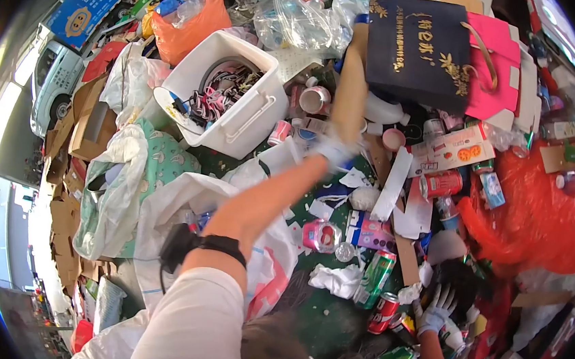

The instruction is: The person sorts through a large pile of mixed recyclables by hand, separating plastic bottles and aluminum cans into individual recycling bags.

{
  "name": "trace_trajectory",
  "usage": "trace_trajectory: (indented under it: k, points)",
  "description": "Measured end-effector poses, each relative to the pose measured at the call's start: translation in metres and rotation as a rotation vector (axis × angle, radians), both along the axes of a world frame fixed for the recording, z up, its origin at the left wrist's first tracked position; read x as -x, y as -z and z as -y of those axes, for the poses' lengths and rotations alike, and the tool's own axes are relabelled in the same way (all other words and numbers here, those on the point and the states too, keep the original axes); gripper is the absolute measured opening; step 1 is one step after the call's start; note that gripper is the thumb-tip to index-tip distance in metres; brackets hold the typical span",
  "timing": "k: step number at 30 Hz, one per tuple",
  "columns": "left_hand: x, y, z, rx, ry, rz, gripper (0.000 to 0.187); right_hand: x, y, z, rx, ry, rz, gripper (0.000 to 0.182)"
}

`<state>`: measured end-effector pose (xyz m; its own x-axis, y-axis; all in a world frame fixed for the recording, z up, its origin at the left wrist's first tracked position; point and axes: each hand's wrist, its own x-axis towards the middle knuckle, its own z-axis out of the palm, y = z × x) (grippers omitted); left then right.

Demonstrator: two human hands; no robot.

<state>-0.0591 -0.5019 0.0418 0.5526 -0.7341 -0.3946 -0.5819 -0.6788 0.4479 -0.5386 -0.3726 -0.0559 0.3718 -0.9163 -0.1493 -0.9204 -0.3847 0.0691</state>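
Note:
My left hand [337, 150], in a pale glove blurred by motion, reaches over the middle of the sorting pile. A long tan piece [348, 95] runs up from its grip toward a dark blue paper gift bag [413, 55] with gold print; I cannot tell what the piece is. My right hand [437, 311], in a white glove, is low on the right with fingers spread over black material. Close to it are a red drink can [383, 312] and a green can [376, 279]. White crumpled tissue [337, 280] lies left of the cans.
A white plastic tub [249, 128] holds tangled cables at the upper left. White woven sacks [186, 195] lie beneath my left arm. On the right are a pink box [496, 59], a red plastic bag [543, 212] and a fruit-printed carton [452, 149]. Clear plastic bags [300, 14] lie behind.

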Motion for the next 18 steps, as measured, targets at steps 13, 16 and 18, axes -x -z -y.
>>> trace_trajectory:
  k: [13, 16, 18]
  points:
    - [-0.12, 0.025, 0.078, -0.053, -0.095, 0.396, 0.092, -0.003, 0.003, 0.004, -0.098, 0.028, -0.056, 0.089]
    - [-0.134, 0.088, 0.06, 0.067, -0.321, 0.086, 0.093, -0.004, 0.001, 0.006, -0.127, 0.053, -0.082, 0.09]
    - [-0.122, 0.11, 0.017, 0.152, -0.296, 0.082, 0.09, -0.001, 0.002, 0.004, -0.118, 0.038, -0.05, 0.09]
